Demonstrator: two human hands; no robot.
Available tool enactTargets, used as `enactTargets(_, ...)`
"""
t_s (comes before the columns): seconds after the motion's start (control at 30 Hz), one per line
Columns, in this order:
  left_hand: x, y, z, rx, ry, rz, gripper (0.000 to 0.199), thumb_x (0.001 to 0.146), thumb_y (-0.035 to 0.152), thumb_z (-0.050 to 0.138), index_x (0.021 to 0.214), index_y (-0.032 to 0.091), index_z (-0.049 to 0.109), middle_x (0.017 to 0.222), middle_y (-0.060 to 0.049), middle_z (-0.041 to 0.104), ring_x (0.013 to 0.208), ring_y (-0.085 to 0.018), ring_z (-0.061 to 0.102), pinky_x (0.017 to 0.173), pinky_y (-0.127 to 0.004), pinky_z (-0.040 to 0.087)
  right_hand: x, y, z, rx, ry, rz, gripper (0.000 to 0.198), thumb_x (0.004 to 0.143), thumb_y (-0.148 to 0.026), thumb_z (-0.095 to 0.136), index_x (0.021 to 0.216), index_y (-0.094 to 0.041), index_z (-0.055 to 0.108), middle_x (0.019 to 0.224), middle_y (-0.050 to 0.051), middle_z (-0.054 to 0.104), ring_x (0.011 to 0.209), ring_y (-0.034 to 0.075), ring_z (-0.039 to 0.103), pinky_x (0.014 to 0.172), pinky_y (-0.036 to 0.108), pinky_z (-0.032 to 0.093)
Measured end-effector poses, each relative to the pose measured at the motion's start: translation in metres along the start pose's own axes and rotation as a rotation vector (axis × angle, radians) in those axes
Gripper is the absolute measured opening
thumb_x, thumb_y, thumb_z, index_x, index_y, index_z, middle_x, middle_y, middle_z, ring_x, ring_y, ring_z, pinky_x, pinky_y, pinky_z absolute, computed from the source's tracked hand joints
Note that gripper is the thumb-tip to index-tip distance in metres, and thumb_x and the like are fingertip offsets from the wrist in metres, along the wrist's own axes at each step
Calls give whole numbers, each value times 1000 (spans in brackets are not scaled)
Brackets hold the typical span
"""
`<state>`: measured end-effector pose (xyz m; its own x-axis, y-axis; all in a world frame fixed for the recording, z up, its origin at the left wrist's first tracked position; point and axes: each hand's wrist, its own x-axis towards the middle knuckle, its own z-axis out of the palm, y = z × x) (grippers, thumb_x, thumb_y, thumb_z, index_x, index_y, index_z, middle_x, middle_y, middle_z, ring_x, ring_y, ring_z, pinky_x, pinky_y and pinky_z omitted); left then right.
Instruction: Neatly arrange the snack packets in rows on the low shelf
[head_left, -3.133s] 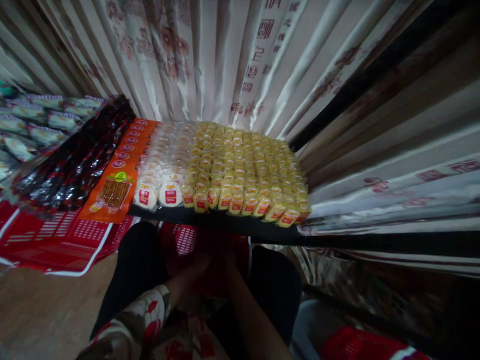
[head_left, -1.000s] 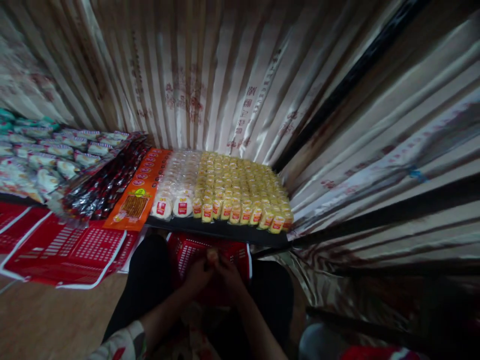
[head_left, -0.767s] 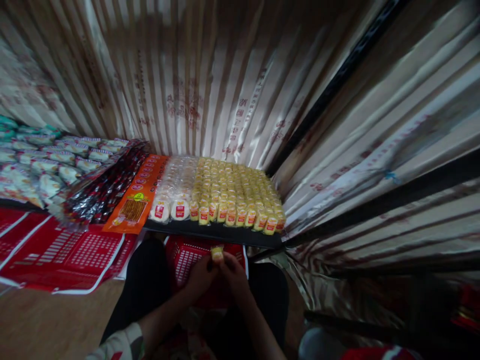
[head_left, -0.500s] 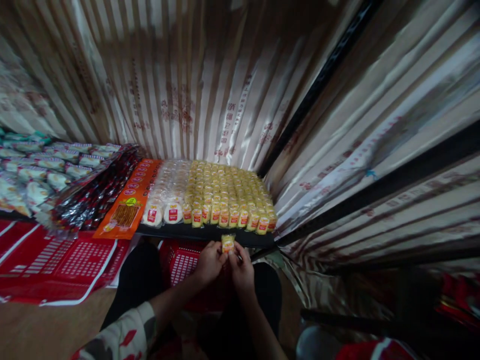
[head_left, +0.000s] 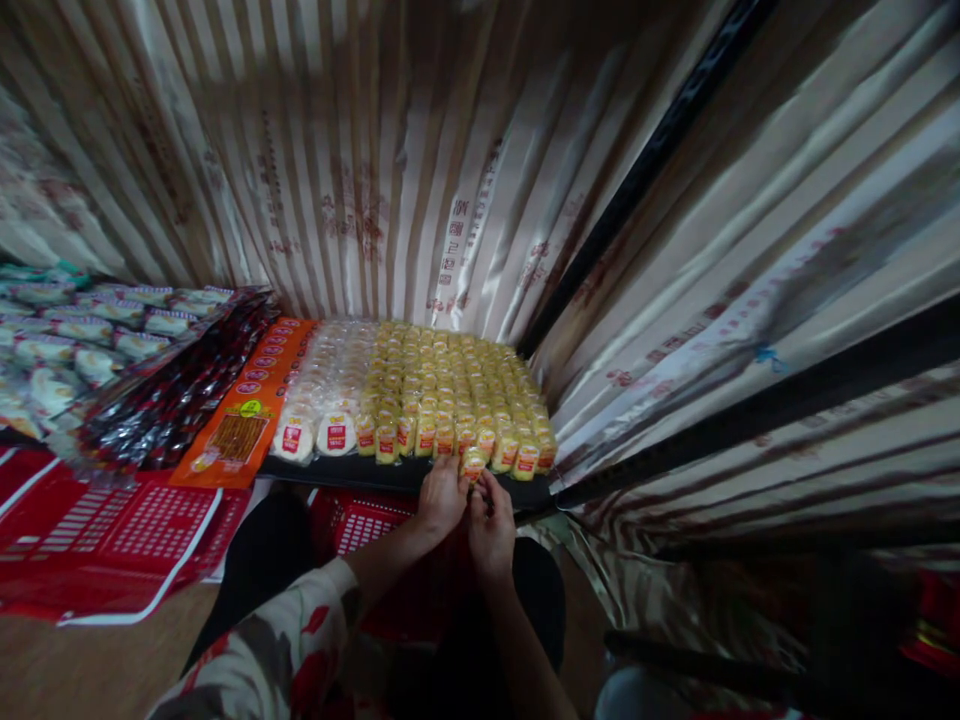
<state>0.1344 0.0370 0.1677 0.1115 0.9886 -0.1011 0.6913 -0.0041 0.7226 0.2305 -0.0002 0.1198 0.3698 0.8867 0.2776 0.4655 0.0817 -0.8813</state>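
Observation:
Between my two hands is one small yellow wrapped snack (head_left: 472, 466) with a red-and-white label, held at the front edge of the black shelf (head_left: 405, 478). My left hand (head_left: 442, 498) grips it from the left side, fingers closed. On the other side, the fingertips of my right hand (head_left: 491, 520) are pinched at its lower right. Just behind it stand tight rows of the same yellow wrapped snacks (head_left: 457, 385). White round wrapped snacks (head_left: 335, 432) line the shelf to their left.
An orange snack packet (head_left: 240, 430) and dark shiny packets (head_left: 172, 390) lie further left, then white packs (head_left: 82, 340). Red plastic baskets (head_left: 150, 540) sit below the shelf. A printed curtain (head_left: 420, 180) hangs behind, and dark poles (head_left: 637, 190) slant across the right.
Both hands have moved forward and slightly right with the yellow wrapped snack, from in front of the shelf to against the front row. The view has shifted a little.

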Motion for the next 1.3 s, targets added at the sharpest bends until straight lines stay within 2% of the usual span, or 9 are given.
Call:
enactTargets(0.3,10,-6,4,-38,36,-22,25,83,12,46,107,15,50,110,-10,58,103,-18,55,92,-27,41,7,1,12,-30,9,-24,43,83,-39,41,117,-15,54,107,13,57,89,19,60,83,39,48)
enactTargets(0.53,5,-6,6,-100,100,-9,28,83,13,46,110,18,48,116,-10,54,100,-18,56,87,-27,44,7,8,15,11,24,0,42,84,-39,43,116,-16,55,106,12,58,89,19,61,83,37,49)
enactTargets(0.8,7,0,16,-146,122,48,22,85,17,45,105,19,53,103,-6,59,92,-17,58,86,-29,45,7,-2,3,-2,98,-43,40,86,-40,43,116,-17,55,108,13,55,87,18,59,82,36,49)
enactTargets(1.07,17,8,28,-176,92,68,19,84,14,44,101,16,53,97,-7,60,93,-18,58,84,-30,46,14,7,2,-54,131,11,44,85,-46,41,117,-17,54,106,13,53,84,18,59,74,34,51)
enactTargets(1.3,16,4,29,-184,107,96,27,83,13,46,109,18,46,98,-4,59,89,-15,58,84,-27,45,10,13,5,-19,166,-40,36,85,-37,45,113,-16,53,108,13,52,84,17,58,81,37,49)
